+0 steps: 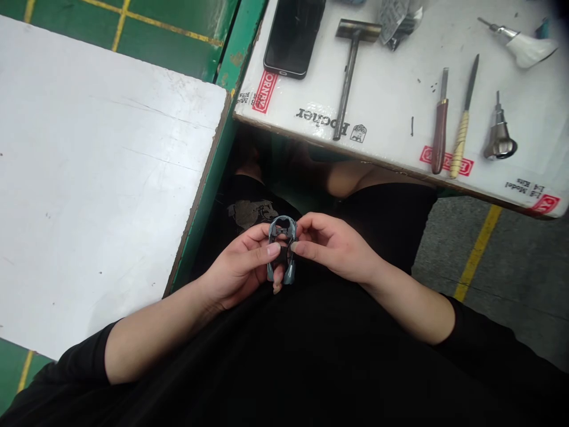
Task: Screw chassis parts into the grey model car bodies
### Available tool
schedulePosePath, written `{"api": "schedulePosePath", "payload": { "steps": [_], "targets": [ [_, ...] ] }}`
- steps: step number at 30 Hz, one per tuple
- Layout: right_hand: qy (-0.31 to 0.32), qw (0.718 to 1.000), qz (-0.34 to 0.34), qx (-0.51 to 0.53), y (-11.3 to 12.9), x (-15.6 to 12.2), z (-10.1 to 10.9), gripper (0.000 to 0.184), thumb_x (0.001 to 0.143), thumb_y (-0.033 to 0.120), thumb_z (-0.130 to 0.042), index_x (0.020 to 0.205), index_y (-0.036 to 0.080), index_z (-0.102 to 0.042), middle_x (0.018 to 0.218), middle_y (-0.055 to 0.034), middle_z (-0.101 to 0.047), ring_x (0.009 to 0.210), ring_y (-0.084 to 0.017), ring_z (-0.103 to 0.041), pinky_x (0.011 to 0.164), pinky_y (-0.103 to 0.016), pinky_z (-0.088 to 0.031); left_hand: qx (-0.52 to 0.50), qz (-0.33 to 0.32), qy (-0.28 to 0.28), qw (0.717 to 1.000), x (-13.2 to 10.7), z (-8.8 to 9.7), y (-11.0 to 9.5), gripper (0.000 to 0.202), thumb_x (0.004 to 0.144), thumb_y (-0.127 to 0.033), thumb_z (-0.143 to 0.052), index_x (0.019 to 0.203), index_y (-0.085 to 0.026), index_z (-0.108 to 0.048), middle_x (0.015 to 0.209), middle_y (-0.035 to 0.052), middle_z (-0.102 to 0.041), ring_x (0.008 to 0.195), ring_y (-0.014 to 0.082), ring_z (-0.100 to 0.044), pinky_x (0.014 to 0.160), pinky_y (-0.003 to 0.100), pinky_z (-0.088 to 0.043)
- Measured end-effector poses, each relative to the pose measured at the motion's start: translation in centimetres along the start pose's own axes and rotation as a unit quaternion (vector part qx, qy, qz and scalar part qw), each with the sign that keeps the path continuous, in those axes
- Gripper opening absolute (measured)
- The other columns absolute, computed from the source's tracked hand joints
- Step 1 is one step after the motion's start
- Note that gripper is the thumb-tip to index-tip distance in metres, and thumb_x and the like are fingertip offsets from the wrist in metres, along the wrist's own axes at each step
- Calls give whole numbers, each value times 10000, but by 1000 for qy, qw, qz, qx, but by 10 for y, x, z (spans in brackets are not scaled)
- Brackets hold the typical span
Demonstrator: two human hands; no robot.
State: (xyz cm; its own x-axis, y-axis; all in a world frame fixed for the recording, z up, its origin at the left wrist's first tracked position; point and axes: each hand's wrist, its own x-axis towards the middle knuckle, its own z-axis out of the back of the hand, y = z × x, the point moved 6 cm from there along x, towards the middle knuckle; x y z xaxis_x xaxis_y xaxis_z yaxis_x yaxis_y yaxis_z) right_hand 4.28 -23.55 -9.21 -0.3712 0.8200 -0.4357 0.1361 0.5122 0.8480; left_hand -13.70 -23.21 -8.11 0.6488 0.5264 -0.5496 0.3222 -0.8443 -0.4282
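Over my lap I hold a small U-shaped grey-blue plastic part (290,274) with a darker piece inside its curve. Its rounded end points toward the table and its two legs toward my body. My left hand (242,261) is closed on its left side, the thumb lying across the dark inner piece and a fingertip showing between the legs. On the other side my right hand (331,243) pinches the part's right edge between thumb and fingers. The fingertips partly cover the part, so its exact kind cannot be made out.
On the printed white tabletop (382,95) lie a black phone (296,35), a T-shaped metal hammer (349,77), a brown-handled chisel (440,127), a yellow-handled file (464,118) and two gravers, one white-handled (524,47), one metallic (500,136). A white board (102,178) stands at left.
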Motion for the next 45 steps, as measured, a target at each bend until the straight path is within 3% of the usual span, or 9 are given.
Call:
{"api": "schedulePosePath", "payload": {
  "steps": [12,19,25,28,30,35,45],
  "targets": [
    [9,1000,23,-3,3,-4,0,373,983,606,-919,1060,263,-794,968,-40,-797,857,-232,-735,783,-379,-614,19,-6,-13,1000,1,1,0,270,994,-285,-935,1172,-170,-767,850,17,-776,632,150,-749,572,266,-680],
    [1,1000,23,-11,2,-2,4,334,1069,539,-843,996,219,-783,925,-31,-756,813,-172,-644,744,-317,-506,110,-53,-21,992,0,1,-5,239,995,-262,-935,1163,-167,-794,948,25,-785,667,146,-774,617,267,-677],
    [24,996,-33,77,-9,0,1,463,1014,604,-897,911,190,-717,714,43,-564,624,-98,-422,565,-252,-309,151,-86,-19,985,-3,1,-8,204,1024,-245,-909,1181,-177,-796,1006,22,-777,704,139,-786,664,277,-683],
    [34,992,-47,112,-12,0,-1,509,990,651,-902,918,184,-714,704,52,-529,607,-92,-387,542,-248,-262,159,-94,-24,982,-3,1,-10,214,1029,-255,-907,1190,-179,-789,1003,24,-777,709,140,-783,669,283,-687],
    [39,992,-45,110,-11,0,-1,490,972,633,-925,950,179,-743,737,43,-554,624,-94,-405,548,-247,-274,168,-105,-37,980,-3,2,-12,225,1034,-262,-903,1202,-177,-779,1000,25,-781,711,139,-780,678,287,-694],
    [34,995,-47,79,-7,-1,-2,412,847,465,-1057,952,186,-773,864,4,-672,776,-135,-555,725,-274,-457,192,-134,-64,970,-5,3,-18,214,1044,-268,-894,1190,-175,-769,1002,18,-773,718,132,-780,691,277,-699],
    [21,997,-45,52,-7,0,-2,458,854,528,-1037,898,208,-713,814,20,-611,752,-148,-509,694,-294,-425,168,-128,-78,974,-4,5,-12,262,1025,-296,-918,1186,-163,-759,932,7,-779,684,146,-775,654,307,-722]
  ]
}}
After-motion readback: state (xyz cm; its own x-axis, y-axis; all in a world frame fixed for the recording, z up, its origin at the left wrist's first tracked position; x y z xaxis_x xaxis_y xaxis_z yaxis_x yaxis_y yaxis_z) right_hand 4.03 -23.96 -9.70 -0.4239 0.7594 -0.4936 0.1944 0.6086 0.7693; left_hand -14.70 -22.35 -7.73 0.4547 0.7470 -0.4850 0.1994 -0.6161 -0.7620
